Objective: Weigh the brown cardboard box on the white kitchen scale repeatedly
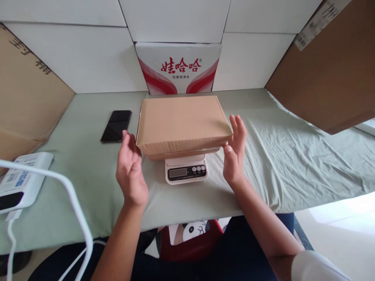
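both hands spread flat, gripping nothing. left hand (pixel 131 171) just off the near-left corner of the cardboard box (pixel 182 124), right hand (pixel 235 150) fingertips at its right edge, contact unclear. box rests on kitchen scale (pixel 186 170), between the palms.

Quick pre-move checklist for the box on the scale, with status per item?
1. Cardboard box rests on the scale: ok.
2. Box centred on the scale: cannot tell, it overhangs on every side seen.
3. Left hand open beside the box's left end: ok.
4. Right hand open at the right end: ok; touching or just clear, cannot tell.
5. Scale display readable: not ok, no digits show.
6. Phone apart from the box: ok.
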A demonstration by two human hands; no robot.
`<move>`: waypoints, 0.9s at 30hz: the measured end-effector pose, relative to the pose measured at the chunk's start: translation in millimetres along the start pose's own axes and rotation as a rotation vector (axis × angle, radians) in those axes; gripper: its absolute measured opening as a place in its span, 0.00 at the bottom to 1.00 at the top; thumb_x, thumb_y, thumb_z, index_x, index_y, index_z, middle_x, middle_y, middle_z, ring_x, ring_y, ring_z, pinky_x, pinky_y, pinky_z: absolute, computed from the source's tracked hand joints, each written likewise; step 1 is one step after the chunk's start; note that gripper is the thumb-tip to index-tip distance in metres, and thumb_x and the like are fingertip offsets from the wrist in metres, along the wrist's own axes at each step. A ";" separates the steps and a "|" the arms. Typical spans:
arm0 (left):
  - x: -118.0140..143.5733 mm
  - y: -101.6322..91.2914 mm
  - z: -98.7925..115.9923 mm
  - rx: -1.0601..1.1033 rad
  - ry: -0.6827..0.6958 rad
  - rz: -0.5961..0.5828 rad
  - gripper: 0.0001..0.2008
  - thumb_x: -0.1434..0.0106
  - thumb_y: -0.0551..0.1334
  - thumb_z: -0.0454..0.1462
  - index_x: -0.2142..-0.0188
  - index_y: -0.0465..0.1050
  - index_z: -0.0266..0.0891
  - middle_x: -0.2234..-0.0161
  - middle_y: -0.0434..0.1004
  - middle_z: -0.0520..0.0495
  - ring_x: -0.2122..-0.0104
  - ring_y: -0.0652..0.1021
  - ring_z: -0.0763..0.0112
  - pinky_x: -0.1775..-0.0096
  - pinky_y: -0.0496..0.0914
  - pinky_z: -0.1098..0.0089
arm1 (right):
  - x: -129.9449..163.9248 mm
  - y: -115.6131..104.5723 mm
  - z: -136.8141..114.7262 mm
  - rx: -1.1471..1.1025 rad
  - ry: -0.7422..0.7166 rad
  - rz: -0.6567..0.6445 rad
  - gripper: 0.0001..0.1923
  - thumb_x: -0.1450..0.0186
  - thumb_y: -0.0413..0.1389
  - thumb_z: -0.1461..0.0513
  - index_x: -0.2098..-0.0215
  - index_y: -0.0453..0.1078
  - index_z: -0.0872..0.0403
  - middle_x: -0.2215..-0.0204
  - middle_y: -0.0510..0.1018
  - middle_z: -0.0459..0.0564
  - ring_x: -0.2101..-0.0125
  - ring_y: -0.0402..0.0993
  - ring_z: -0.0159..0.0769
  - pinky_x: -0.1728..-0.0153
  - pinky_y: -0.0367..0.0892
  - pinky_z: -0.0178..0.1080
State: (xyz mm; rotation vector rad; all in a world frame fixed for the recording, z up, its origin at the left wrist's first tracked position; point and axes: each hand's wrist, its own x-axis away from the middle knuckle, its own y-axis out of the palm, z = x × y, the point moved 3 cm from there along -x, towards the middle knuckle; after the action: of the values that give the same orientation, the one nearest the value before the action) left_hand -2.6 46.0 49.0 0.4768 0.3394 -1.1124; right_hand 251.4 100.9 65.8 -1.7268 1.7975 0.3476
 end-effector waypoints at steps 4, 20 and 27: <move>0.4 1.7 0.5 0.024 -0.014 -0.037 0.30 0.35 0.64 0.47 0.34 0.68 0.55 0.27 0.58 0.54 0.27 0.55 0.53 0.29 0.55 0.51 | -0.3 3.2 -1.2 -0.060 -0.003 -0.058 0.38 0.29 0.43 0.38 0.26 0.36 0.34 0.24 0.48 0.47 0.28 0.55 0.55 0.38 0.69 0.64; 0.5 7.9 -2.5 0.042 -0.009 -0.164 0.36 0.37 0.68 0.45 0.31 0.62 0.57 0.27 0.56 0.51 0.27 0.56 0.49 0.29 0.54 0.49 | -3.3 1.2 -6.6 0.077 -0.059 0.026 0.35 0.30 0.46 0.40 0.29 0.53 0.42 0.31 0.61 0.51 0.31 0.59 0.54 0.31 0.58 0.62; -4.4 10.4 0.5 -0.008 0.042 -0.137 0.38 0.36 0.67 0.45 0.29 0.59 0.50 0.27 0.57 0.43 0.28 0.58 0.48 0.30 0.56 0.51 | -7.2 -2.4 -14.3 0.009 -0.044 0.021 0.32 0.29 0.47 0.43 0.30 0.55 0.41 0.30 0.61 0.50 0.29 0.56 0.54 0.29 0.55 0.61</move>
State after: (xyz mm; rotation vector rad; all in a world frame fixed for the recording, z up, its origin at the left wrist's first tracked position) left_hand 5.1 52.9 53.6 0.4760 0.4181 -1.2343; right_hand 249.9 98.1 81.6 -1.6820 1.7845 0.3830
